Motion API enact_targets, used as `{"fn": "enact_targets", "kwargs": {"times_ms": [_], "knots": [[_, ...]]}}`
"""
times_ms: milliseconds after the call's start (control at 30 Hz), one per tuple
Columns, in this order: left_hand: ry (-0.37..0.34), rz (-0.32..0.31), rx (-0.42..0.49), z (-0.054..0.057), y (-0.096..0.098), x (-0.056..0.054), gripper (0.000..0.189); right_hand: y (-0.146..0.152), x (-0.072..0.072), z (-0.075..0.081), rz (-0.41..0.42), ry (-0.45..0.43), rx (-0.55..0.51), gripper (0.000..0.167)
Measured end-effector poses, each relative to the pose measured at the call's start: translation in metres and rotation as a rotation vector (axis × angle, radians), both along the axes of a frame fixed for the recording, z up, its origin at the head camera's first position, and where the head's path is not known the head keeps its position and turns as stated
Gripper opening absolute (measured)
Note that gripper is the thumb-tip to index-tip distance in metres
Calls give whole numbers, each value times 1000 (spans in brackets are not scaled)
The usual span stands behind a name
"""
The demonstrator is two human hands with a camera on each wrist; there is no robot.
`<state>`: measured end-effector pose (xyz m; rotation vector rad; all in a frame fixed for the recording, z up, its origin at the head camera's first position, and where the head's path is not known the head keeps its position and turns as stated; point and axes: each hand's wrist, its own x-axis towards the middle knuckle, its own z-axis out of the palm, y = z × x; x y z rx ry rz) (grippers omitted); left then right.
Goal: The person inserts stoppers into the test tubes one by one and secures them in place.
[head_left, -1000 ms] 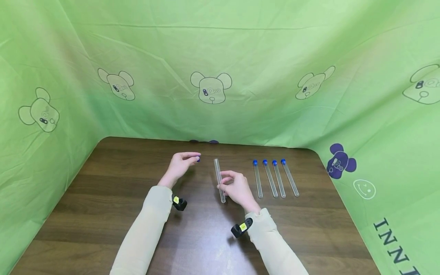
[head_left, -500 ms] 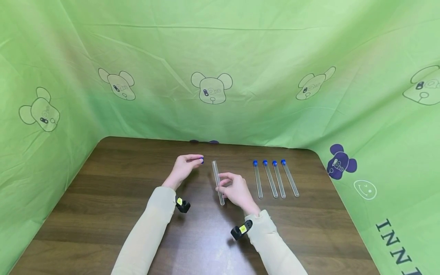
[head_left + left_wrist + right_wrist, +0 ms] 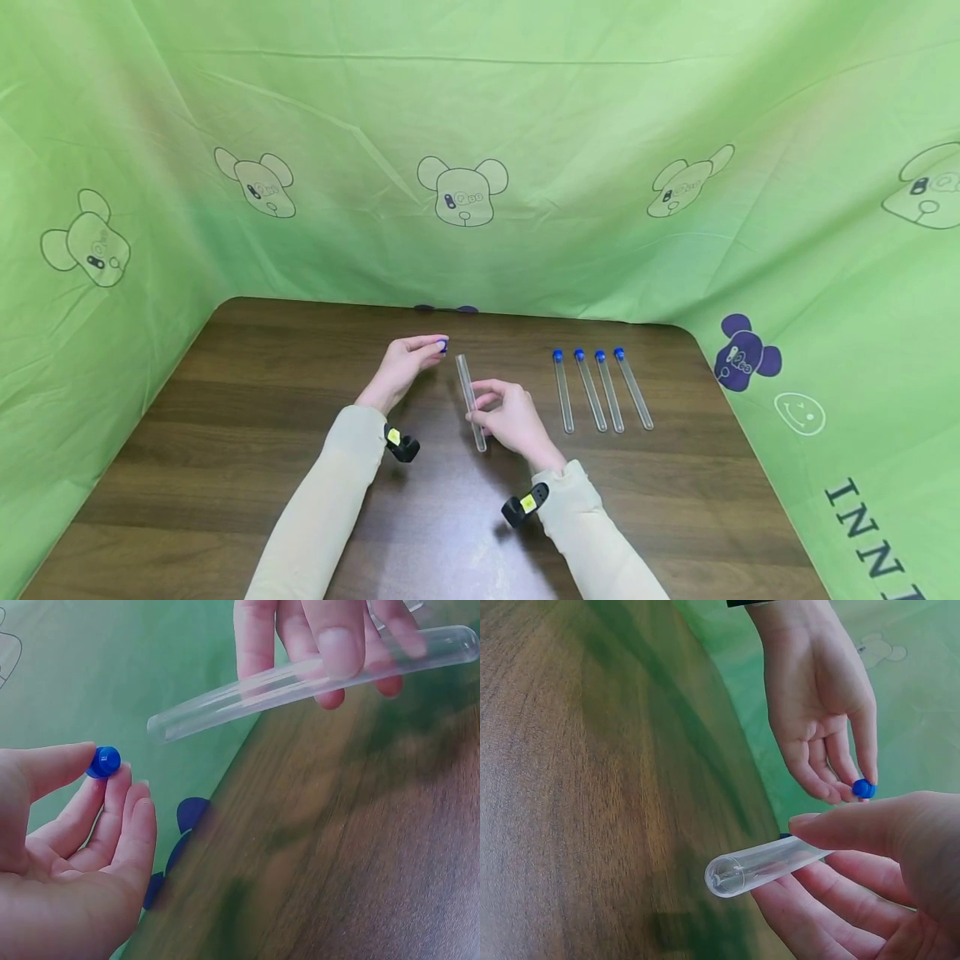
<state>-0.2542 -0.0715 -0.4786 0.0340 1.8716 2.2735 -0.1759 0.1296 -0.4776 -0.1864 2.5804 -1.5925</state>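
Note:
Between thumb and fingertips, my left hand (image 3: 400, 370) pinches a small blue cap (image 3: 105, 762). My right hand (image 3: 516, 417) holds a clear, uncapped test tube (image 3: 469, 400) between thumb and fingers, above the table. The tube tilts, its open end up and toward the cap, its rounded end (image 3: 726, 877) nearer me. A small gap separates cap and tube mouth in the left wrist view. To the right of my right hand lie several test tubes (image 3: 588, 392) with blue caps on, side by side.
The brown wooden table (image 3: 225, 417) is bordered at the back and sides by a green cloth (image 3: 345, 225) printed with bear heads. A black wrist camera (image 3: 402, 447) sits on my left wrist and another camera (image 3: 525, 505) on my right.
My left hand has moved slightly right with the cap. My right hand has shifted the tube slightly left and toward me, bringing the tube's mouth and the cap closer together.

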Motion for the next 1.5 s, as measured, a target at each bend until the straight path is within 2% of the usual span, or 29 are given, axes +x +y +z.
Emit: {"fn": "enact_targets", "kwargs": {"times_ms": [167, 733, 967, 1233, 1500], "knots": [[-22, 9, 55, -1, 3, 1, 32, -2, 2, 1, 12, -7, -14, 43], [-31, -4, 121, -2, 10, 6, 32, -6, 1, 1, 60, 23, -28, 43], [-20, -12, 113, -5, 13, 8, 32, -8, 4, 3, 54, 11, -27, 43], [-25, 8, 109, -2, 16, 11, 30, -10, 5, 5, 50, 17, -37, 43], [11, 2, 73, -4, 16, 13, 30, -10, 4, 4, 32, -1, -36, 42]]}}
